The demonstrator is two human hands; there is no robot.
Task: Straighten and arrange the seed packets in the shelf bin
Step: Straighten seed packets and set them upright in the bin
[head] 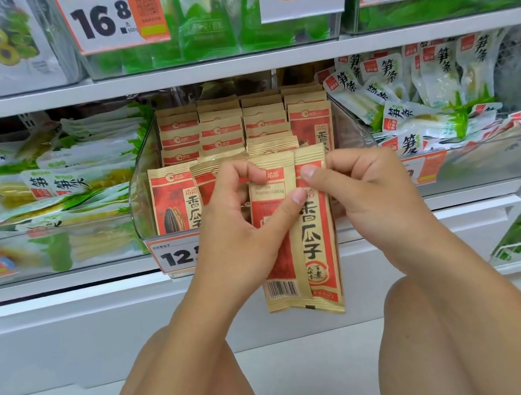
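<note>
Two tan-and-red seed packets (298, 243) hang upright in front of the shelf, one showing its back with a barcode, the other its front. My left hand (235, 222) pinches them from the left with thumb and curled fingers. Gripping their upper right edge is my right hand (365, 189). Behind them stands the clear shelf bin (140, 197), filled with rows of the same seed packets (222, 127) standing upright; one packet (174, 202) leans at the front left.
Bins of green-and-white bamboo shoot packs (55, 184) (415, 93) flank the seed bin. A price tag (175, 255) hangs on the bin's front. Above runs another shelf (229, 67) with more bins. My knees fill the bottom of the view.
</note>
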